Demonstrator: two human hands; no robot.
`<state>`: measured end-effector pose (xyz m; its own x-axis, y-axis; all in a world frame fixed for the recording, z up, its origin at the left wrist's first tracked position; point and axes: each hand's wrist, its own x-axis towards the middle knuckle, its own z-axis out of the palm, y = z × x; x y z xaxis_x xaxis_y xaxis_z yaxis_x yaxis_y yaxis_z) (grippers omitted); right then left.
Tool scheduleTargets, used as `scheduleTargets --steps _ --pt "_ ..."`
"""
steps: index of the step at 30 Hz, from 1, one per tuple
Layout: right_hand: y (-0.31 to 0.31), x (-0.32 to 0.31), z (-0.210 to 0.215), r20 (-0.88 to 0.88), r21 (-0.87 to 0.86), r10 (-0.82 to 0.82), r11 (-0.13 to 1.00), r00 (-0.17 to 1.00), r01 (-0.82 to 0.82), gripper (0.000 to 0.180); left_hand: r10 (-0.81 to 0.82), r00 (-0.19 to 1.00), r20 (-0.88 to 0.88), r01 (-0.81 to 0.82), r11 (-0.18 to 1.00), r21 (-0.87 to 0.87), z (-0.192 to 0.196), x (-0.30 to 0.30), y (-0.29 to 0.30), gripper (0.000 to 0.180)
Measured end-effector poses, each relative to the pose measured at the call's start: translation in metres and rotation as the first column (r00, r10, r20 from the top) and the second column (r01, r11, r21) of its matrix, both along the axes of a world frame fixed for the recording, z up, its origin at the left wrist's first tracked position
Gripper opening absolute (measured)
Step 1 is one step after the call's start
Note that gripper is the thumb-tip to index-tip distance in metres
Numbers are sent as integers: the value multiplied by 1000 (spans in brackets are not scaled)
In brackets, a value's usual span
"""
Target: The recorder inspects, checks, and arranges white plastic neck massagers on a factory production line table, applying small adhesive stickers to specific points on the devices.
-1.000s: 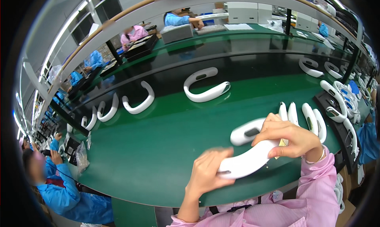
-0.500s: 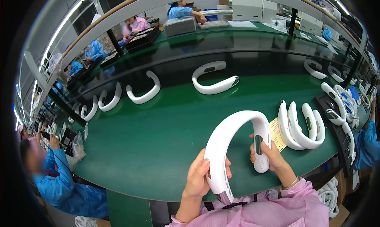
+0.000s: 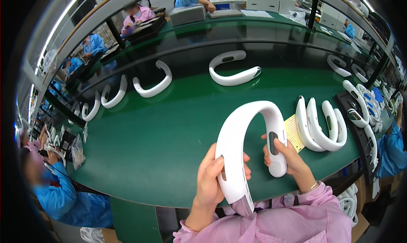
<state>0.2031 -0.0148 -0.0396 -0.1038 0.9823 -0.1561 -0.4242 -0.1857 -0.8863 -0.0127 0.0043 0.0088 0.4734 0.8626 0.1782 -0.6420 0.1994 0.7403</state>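
Between my hands, above the near edge of the green table, a white U-shaped neck fan (image 3: 241, 126) is held with its bend pointing away from me. My left hand (image 3: 208, 173) wraps the wider left arm of it, thumb near a small slot. The narrower right arm, with an oval dark panel and a dotted grille at its tip, is gripped by my right hand (image 3: 295, 161); the thumb lies beside the panel. Just right of that hand, several similar neck fans (image 3: 316, 135) stand close together, partly over a yellow perforated sheet (image 3: 293, 132).
More white neck fans (image 3: 153, 84) sit along the far side of the green table (image 3: 140, 158). A black tray (image 3: 360, 145) with white parts lies at the right edge. People in blue sit close on both sides, one at left (image 3: 63, 200). A metal rail (image 3: 140, 5) crosses overhead.
The whole view has shifted slightly, so the table's contents appear higher. Both hands keep hold of the same neck fan, which is turned a little.
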Motion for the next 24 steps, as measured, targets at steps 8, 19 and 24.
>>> scheduleTargets --steps 8,19,24 --pt "4 -4 -4 -70 -59 7 998 998 -11 44 143 976 -164 -158 984 -81 38 22 -6 38" --pt "9 -8 -6 -51 -83 4 997 999 -8 47 144 972 -186 -156 987 -51 42 22 -9 38" --pt "9 -9 -7 -36 -82 29 996 999 -32 46 136 975 -178 -151 986 -72 40 17 -10 38"
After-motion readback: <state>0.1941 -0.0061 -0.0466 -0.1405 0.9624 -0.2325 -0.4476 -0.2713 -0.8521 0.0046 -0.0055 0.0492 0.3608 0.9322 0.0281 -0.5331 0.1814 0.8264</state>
